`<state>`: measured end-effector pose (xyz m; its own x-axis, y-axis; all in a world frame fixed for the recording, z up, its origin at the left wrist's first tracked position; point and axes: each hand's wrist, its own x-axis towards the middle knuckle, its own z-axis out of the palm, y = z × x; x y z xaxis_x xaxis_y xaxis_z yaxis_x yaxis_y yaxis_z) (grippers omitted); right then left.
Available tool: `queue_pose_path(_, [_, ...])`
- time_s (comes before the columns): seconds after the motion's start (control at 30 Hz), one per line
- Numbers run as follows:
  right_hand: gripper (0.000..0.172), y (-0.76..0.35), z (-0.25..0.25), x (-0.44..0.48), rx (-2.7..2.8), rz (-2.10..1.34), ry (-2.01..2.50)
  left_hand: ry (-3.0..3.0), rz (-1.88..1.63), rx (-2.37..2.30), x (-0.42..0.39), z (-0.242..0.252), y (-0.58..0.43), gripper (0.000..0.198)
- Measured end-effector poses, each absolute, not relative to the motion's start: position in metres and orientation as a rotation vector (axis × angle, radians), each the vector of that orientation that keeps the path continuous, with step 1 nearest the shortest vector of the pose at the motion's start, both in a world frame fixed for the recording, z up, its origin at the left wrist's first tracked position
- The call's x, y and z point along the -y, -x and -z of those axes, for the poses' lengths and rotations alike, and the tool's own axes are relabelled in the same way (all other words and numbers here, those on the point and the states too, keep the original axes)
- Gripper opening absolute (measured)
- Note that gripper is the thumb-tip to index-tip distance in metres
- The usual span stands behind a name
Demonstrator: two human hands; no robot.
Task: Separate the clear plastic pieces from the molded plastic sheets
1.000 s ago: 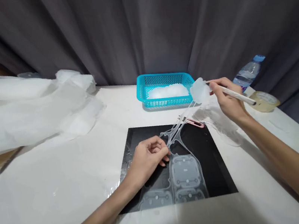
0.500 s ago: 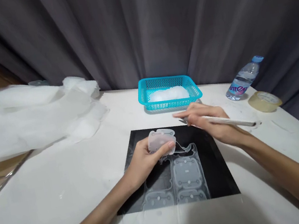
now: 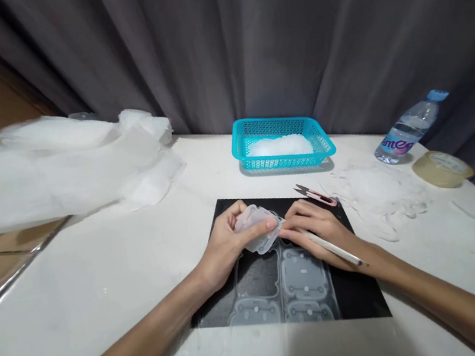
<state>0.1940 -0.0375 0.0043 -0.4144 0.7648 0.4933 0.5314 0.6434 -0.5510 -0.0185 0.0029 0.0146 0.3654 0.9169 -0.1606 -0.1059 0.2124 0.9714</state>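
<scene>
My left hand (image 3: 225,246) grips a translucent, frosted plastic-like piece (image 3: 252,230) with rounded, lobed edges, its thumb pressed on top. Closed around a slim white pen-like stick (image 3: 332,247), my right hand (image 3: 317,228) has its fingertips at the right edge of that piece. The stick's front end is hidden by the fingers. Beneath both hands lies a black mat (image 3: 362,296), bearing a clear moulded sheet (image 3: 304,272) with similar rounded shapes and one cut-out gap. Pink-handled thread snips (image 3: 316,194) rest at the mat's far edge, just beyond my right hand.
A turquoise basket (image 3: 287,162) with white translucent pieces stands at the back. Thin clear scraps (image 3: 375,192) lie right, near a water bottle (image 3: 410,129) and a tape roll (image 3: 442,168). White filmy wrapping (image 3: 70,174) is heaped left on the white table (image 3: 133,260).
My right hand has come left and down to the piece in my left hand, uncovering the snips and scraps. The piece is turned to a different angle. The view has shifted slightly left.
</scene>
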Motion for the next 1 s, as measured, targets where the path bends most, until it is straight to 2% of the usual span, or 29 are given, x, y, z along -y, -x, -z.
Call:
queue_pose_path(0.13, [0.015, -0.196, -0.007, 0.038, 2.009, -0.511, 1.091, -1.218, -0.808, -0.953, -0.002, -0.017, 0.022, 0.051])
queue_pose_path(0.3, [0.025, -0.190, -0.011, 0.040, 1.850, -0.770, 1.149, -1.348, -0.768, -0.937, -0.002, -0.016, 0.024, 0.046])
queue_pose_path(0.43, [0.019, -0.185, -0.009, 0.042, 1.758, -0.888, 1.167, -1.467, -0.750, -0.941, -0.003, -0.011, 0.026, 0.042])
queue_pose_path(0.8, [0.019, -0.177, 0.009, 0.046, 1.923, -0.476, 1.255, -1.818, -0.727, -1.007, 0.006, -0.019, 0.024, 0.043])
queue_pose_path(0.93, [0.025, -0.201, 0.009, 0.031, 1.855, -0.275, 1.339, -1.756, -0.984, -1.170, -0.027, -0.031, 0.052, 0.038])
queue_pose_path(1.0, [0.025, -0.216, 0.010, 0.024, 1.773, -0.205, 1.438, -1.671, -1.114, -1.262, -0.046, -0.037, 0.070, 0.045])
